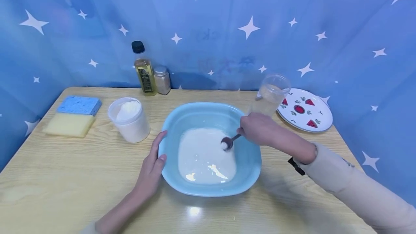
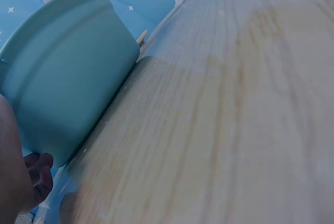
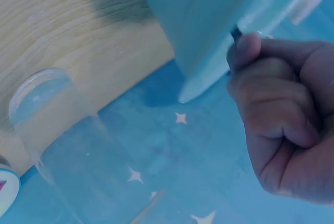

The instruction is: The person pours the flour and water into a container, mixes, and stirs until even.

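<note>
A light blue plastic basin stands in the middle, with milky white liquid pooled in its bottom. My left hand grips the basin's left side, thumb and a finger at the rim; in the left wrist view its curled fingers lie against the outer wall. Over the basin's right part, my right hand pinches the handle of a small dark spoon. White stuff sits in the spoon's bowl, which is held over the liquid. The right wrist view shows only the handle's tip past the curled fingers.
Left of the basin stands a clear tub of white powder. Farther left lie a blue sponge and a yellow sponge. An oil bottle and a spice jar stand behind. A clear pitcher and watermelon-patterned plate are right.
</note>
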### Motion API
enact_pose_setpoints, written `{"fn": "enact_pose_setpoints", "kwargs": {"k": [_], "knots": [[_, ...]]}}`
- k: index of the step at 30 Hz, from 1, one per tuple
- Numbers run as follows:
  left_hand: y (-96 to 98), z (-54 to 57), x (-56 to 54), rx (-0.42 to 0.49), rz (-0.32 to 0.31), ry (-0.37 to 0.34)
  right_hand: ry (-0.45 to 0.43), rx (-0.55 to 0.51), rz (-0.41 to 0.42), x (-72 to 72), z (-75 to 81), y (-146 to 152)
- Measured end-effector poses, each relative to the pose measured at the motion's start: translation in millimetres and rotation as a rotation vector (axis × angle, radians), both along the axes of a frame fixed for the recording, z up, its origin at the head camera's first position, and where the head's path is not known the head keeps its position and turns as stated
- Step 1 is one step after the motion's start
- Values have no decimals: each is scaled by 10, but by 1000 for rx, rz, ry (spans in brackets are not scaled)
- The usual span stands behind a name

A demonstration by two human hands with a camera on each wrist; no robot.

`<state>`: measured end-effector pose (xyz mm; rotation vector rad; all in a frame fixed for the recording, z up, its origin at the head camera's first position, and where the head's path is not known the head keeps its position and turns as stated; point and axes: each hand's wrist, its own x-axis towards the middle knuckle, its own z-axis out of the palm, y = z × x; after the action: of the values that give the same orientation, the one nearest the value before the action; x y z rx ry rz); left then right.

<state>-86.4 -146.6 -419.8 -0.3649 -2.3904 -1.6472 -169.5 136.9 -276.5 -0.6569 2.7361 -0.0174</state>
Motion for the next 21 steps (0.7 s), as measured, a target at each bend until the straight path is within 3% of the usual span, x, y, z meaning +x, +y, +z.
{"fn": "enact_pose_setpoints", "kwargs": {"k": [5,10,15,21], "knots": [[1,-5,2,-7,0,8,-107,-113,127,87,-36,-28],[-9,-9,5,-7,6,8,-95,-218,205,130,-212,-184],[-7,-10,-5,-8,0,14,-2,-247,114,90,-289,-346],[-10,-14,-10,-9,2,26,77,-121,1,-31,-213,-274]]}}
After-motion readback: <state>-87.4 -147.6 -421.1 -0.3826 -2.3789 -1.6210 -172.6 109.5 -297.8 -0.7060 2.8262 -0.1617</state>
